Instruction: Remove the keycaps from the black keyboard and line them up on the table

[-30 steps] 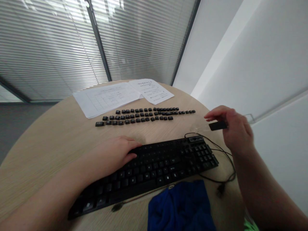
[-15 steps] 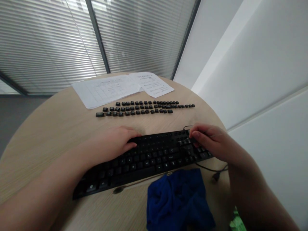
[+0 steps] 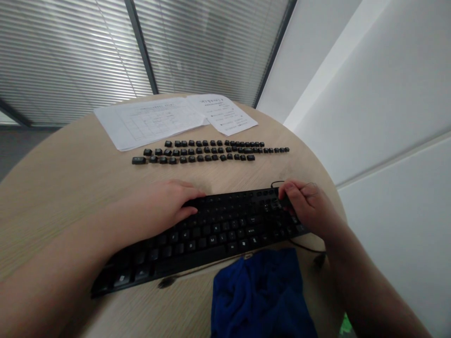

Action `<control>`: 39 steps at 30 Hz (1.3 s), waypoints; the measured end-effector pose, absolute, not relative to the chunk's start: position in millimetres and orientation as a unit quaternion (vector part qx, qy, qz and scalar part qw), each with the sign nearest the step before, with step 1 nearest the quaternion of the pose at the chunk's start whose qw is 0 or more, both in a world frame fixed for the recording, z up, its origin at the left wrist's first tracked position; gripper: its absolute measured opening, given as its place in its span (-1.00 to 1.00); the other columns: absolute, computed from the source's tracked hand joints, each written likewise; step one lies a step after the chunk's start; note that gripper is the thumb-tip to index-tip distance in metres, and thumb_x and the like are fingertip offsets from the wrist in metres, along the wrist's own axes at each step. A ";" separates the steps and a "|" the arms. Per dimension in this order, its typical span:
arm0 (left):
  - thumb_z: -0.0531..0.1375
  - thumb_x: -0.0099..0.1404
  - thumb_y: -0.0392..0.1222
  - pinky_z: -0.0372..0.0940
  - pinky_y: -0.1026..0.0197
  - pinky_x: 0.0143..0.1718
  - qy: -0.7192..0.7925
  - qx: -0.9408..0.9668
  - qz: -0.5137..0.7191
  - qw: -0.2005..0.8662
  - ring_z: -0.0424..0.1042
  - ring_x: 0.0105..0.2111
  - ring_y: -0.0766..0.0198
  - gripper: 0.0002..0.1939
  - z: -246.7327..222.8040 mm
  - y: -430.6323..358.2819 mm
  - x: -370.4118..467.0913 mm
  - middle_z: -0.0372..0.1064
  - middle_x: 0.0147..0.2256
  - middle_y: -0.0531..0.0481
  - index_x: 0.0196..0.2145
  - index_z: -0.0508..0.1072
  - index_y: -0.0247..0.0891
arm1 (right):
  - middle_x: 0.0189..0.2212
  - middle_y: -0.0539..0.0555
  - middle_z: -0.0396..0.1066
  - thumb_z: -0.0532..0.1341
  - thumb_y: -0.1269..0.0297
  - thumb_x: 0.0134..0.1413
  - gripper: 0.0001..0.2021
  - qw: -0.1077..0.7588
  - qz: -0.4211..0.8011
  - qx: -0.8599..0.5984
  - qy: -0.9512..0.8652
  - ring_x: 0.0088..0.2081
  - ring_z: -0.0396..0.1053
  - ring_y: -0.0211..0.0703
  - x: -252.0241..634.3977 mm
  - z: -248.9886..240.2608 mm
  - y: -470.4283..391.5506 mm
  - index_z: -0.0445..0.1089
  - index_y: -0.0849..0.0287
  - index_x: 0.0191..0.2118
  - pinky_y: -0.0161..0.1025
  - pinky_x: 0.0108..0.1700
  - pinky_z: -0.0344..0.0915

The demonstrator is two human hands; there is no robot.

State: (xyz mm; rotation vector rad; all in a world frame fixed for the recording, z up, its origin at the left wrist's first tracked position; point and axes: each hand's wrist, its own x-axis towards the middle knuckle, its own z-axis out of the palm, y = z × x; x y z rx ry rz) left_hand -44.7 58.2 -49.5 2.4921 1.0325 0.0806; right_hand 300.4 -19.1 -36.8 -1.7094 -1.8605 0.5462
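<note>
A black keyboard [image 3: 211, 244] lies slantwise on the table under both hands. My left hand [image 3: 172, 202] rests over its far left part, fingers stretched along the back edge and thumb apart on the keys. At the keyboard's right end, my right hand [image 3: 303, 204] is closed in a pinch over the keys; what its fingers hold, if anything, is hidden. Thin shiny bits show among the keys just left of that hand. Beyond the keyboard, loose black keycaps [image 3: 199, 150] stand in three rows.
Printed paper sheets [image 3: 151, 119] lie at the back of the round wooden table [image 3: 63, 173]. A crumpled blue cloth [image 3: 260, 295] is in front of the keyboard. A black cable [image 3: 305, 247] runs by my right wrist. A white wall [image 3: 394, 117] stands close on the right.
The view has shifted slightly. My right hand has turned a little, with its knuckles rolled, and stays at the keyboard's right end. My left hand stays on the keyboard.
</note>
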 end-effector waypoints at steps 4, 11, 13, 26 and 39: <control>0.14 0.42 -0.05 0.37 -0.03 0.14 0.380 0.899 0.023 0.217 0.56 0.04 -0.02 -0.63 -50.1 58.4 -45.1 0.60 0.06 -0.04 0.08 0.60 -0.03 | -0.64 -0.05 0.32 0.03 0.12 0.43 -0.64 0.247 0.168 -0.618 -0.727 -0.55 0.36 -0.16 295.3 -29.4 -22.5 0.40 0.07 -0.39 -0.22 -0.45 0.16; 0.12 0.42 -0.07 0.37 -0.04 0.14 0.376 0.902 0.008 0.212 0.56 0.04 -0.01 -0.64 -46.6 57.8 -42.9 0.61 0.05 -0.05 0.05 0.61 -0.05 | -0.64 -0.04 0.31 0.02 0.14 0.41 -0.65 0.234 0.121 -0.597 -0.757 -0.57 0.30 -0.17 287.2 -26.5 -24.2 0.36 0.07 -0.41 -0.21 -0.43 0.13; 0.13 0.42 -0.07 0.36 -0.05 0.15 0.380 0.899 0.014 0.216 0.56 0.04 -0.02 -0.64 -47.0 57.7 -43.2 0.60 0.04 -0.07 0.05 0.61 -0.05 | -0.63 -0.03 0.32 0.01 0.12 0.42 -0.64 0.230 0.115 -0.600 -0.758 -0.57 0.30 -0.16 285.5 -27.7 -24.5 0.36 0.08 -0.40 -0.20 -0.43 0.13; 0.13 0.42 -0.09 0.37 -0.06 0.15 0.380 0.904 0.013 0.196 0.56 0.03 -0.03 -0.63 -47.0 57.0 -43.2 0.60 0.03 -0.11 0.07 0.61 -0.09 | -0.57 -0.02 0.35 0.04 0.09 0.44 -0.62 0.217 0.146 -0.588 -0.765 -0.49 0.34 -0.15 290.8 -35.0 -19.3 0.33 0.08 -0.42 -0.19 -0.37 0.13; 0.18 0.51 -0.07 0.12 -0.11 0.43 0.250 0.950 0.058 0.177 0.25 0.40 -0.06 -0.57 -44.1 16.8 -8.3 0.32 0.37 -0.17 0.27 0.51 -0.14 | -0.59 -0.05 0.37 0.02 0.14 0.45 -0.65 0.264 0.252 -0.603 -0.710 -0.52 0.36 -0.18 293.8 -47.0 -33.5 0.32 0.08 -0.40 -0.25 -0.43 0.21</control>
